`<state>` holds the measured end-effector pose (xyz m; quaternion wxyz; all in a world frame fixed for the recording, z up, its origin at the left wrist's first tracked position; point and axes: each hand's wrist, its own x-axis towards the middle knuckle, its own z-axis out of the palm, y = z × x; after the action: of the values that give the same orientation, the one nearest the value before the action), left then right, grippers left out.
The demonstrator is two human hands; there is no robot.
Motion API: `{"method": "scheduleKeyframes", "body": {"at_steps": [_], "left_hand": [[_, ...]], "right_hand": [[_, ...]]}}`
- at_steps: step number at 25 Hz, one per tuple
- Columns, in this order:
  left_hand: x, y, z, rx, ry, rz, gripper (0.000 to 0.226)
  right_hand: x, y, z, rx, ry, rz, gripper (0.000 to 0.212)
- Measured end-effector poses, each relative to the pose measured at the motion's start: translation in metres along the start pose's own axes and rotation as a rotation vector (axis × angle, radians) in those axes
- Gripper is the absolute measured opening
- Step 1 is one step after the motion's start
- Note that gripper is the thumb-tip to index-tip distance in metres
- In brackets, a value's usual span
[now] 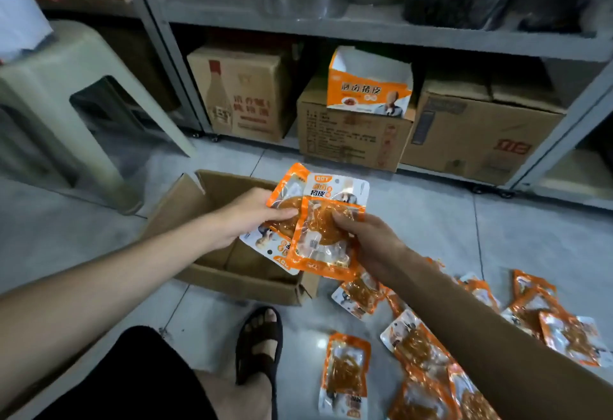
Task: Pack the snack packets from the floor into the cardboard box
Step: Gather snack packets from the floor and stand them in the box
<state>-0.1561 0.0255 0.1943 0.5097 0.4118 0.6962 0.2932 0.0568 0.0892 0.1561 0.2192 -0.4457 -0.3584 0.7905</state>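
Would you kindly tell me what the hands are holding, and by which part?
A small stack of snack packets: the left hand pinches its left side, the right hand its right side.

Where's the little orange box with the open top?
The little orange box sits upper centre of the head view, on the middle brown carton under the grey shelf.

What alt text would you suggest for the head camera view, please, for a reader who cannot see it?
A person's left hand and right hand hold a few orange snack packets over an open cardboard box on a tiled floor. To the right, loose packets lie scattered on the floor, and metal shelving with cartons stands behind.
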Motion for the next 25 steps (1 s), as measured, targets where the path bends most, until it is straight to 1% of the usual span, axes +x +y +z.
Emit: {"method": "scheduleKeyframes", "body": {"at_steps": [1,3,4,5,6,7,8,9,10,11,12,13,14,15,16,17,18,19,20,21,22,24,25], "left_hand": [[0.011,-0.018,-0.006,-0.01,0.046,-0.023,0.02],[0.037,-0.063,-0.026,-0.086,0.202,-0.071,0.021],[0.047,-0.084,-0.036,-0.151,0.278,-0.095,0.021],[0.055,-0.102,-0.045,-0.229,0.337,-0.12,0.021],[0.063,-0.117,-0.055,-0.287,0.379,-0.144,0.021],[0.071,-0.13,-0.063,-0.326,0.411,-0.17,0.021],[0.079,-0.142,-0.071,-0.344,0.439,-0.193,0.022],[0.088,-0.153,-0.078,-0.345,0.471,-0.207,0.022],[0.096,-0.162,-0.084,-0.315,0.5,-0.216,0.022],[0.106,-0.172,-0.089,-0.275,0.519,-0.223,0.021],[0.116,-0.182,-0.093,-0.232,0.516,-0.237,0.021],[0.125,-0.19,-0.093,-0.205,0.493,-0.262,0.021],[0.134,-0.198,-0.092,-0.192,0.458,-0.303,0.023],[0.145,-0.207,-0.091,-0.201,0.43,-0.35,0.024],[0.153,-0.216,-0.088,-0.232,0.405,-0.402,0.027],[0.158,-0.221,-0.085,-0.28,0.381,-0.452,0.029],[0.163,-0.225,-0.082,-0.326,0.355,-0.494,0.031],[0.168,-0.228,-0.079,-0.348,0.338,-0.519,0.028],[0.17,-0.23,-0.076,-0.342,0.326,-0.535,0.02],[0.17,-0.23,-0.075,-0.32,0.325,-0.549,0.011],[0.17,-0.229,-0.074,-0.294,0.322,-0.549,0.008],[0.17,-0.226,-0.072,-0.266,0.315,-0.549,0.006],[0.17,-0.225,-0.072,-0.254,0.314,-0.554,0.012]], "right_hand": [[0.016,0.009,0.005,-0.039,0.012,0.025,0.029],[0.054,0.025,0.016,-0.141,0.04,0.076,0.028],[0.071,0.026,0.021,-0.207,0.045,0.067,0.027],[0.09,0.023,0.026,-0.304,0.04,0.019,0.025],[0.111,0.015,0.033,-0.461,0.027,-0.069,0.021],[0.133,0.005,0.041,-0.702,0.004,-0.184,0.018],[0.155,-0.003,0.052,-1.015,-0.028,-0.305,0.016],[0.174,-0.008,0.065,-1.349,-0.104,-0.417,0.021],[0.191,-0.01,0.079,-1.651,-0.245,-0.485,0.025],[0.208,-0.004,0.093,-1.889,-0.416,-0.499,0.028],[0.223,0.006,0.105,-2.079,-0.577,-0.461,0.028],[0.235,0.022,0.113,-2.238,-0.7,-0.383,0.028],[0.25,0.046,0.115,-2.374,-0.772,-0.262,0.029],[0.266,0.069,0.114,-2.473,-0.804,-0.119,0.029],[0.279,0.094,0.109,-2.508,-0.797,0.001,0.029],[0.288,0.116,0.102,-2.502,-0.776,0.056,0.026],[0.293,0.131,0.093,-2.496,-0.782,0.015,0.023],[0.297,0.141,0.085,-2.542,-0.847,-0.056,0.024],[0.298,0.149,0.078,-2.6,-0.936,-0.086,0.028],[0.296,0.156,0.072,-2.639,-0.986,-0.109,0.032],[0.294,0.161,0.069,-2.667,-1.026,-0.149,0.034],[0.291,0.167,0.065,-2.698,-0.999,-0.279,0.037],[0.29,0.168,0.066,-2.691,-0.961,-0.339,0.039]]}}
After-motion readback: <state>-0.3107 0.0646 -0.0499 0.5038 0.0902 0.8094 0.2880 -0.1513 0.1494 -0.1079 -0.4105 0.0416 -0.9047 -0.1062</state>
